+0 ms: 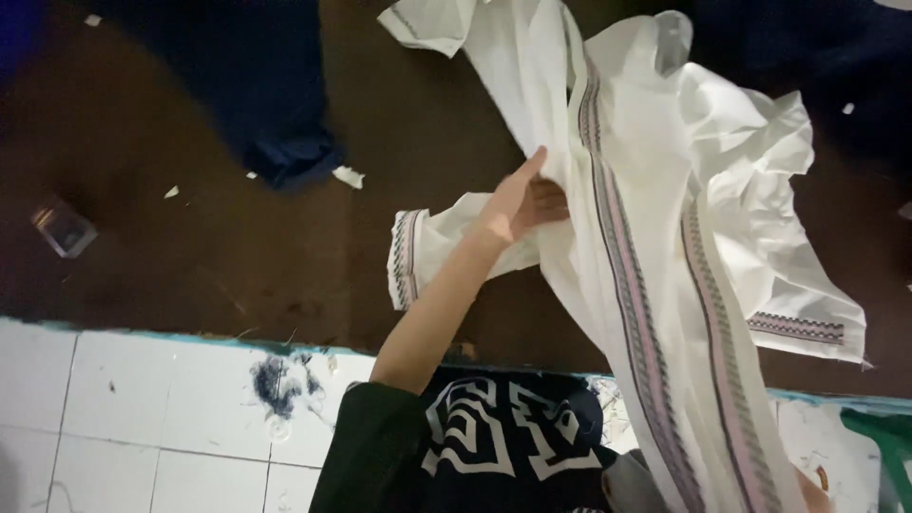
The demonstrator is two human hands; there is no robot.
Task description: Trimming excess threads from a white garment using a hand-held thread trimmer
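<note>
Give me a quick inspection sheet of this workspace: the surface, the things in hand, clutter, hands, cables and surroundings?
Surface: dark brown floor, meeting white tiles along a blue-edged border.
Things in hand: white garment with patterned stripes, held up crumpled; one cuffed sleeve hangs loose.
Clutter: small white scraps, a dark blue cloth, a small clear box, a dark smudge on the tiles.
Hands: left hand grips the garment's edge, fingers tucked into the fabric; right hand not in view.
Cables: nothing seen.
Surroundings: green object at lower right, only partly visible; the person wears a dark printed shirt.
</note>
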